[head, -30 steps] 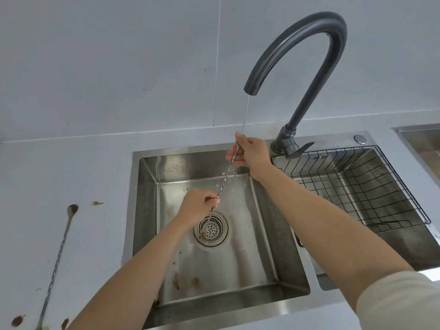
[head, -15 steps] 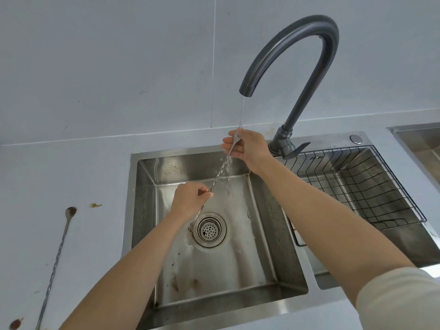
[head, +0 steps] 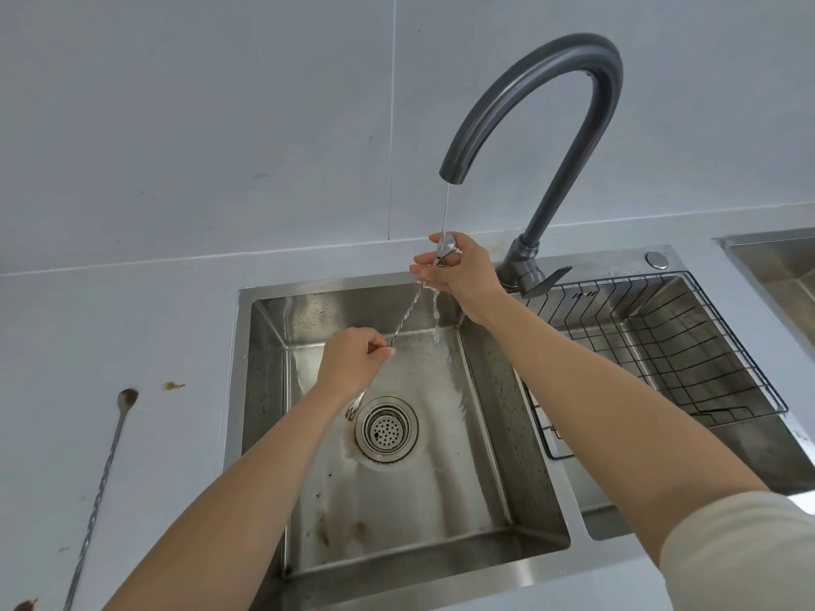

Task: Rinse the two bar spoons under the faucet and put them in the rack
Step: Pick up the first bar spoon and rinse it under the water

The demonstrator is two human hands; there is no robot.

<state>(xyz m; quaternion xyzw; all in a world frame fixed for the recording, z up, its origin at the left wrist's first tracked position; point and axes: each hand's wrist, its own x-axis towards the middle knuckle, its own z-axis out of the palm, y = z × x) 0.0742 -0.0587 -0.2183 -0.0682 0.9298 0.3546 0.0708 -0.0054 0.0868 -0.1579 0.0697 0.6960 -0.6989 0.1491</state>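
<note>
A long twisted bar spoon (head: 408,311) slants over the left sink basin (head: 485,456). My left hand (head: 353,361) is closed around its lower shaft, and the forked lower end shows beside the drain. My right hand (head: 458,271) holds the spoon's bowl end up under the dark curved faucet (head: 551,125), fingers partly spread around it. A thin stream of water runs from the spout onto the bowl and splashes down. A second bar spoon (head: 103,482), its bowl stained brown, lies on the counter at the left. The black wire rack (head: 661,346) sits in the right basin.
A round drain strainer (head: 386,429) lies in the basin floor, with brown stains toward the front. Brown spots mark the grey counter (head: 132,328) near the second spoon. The faucet lever (head: 547,280) sits between the basins. Another steel basin edge (head: 776,262) shows at the far right.
Both hands have shifted the spoon up and left, with the bowl end raised closer under the spout. My left hand slid higher along the shaft, and the fork end has left the drain.
</note>
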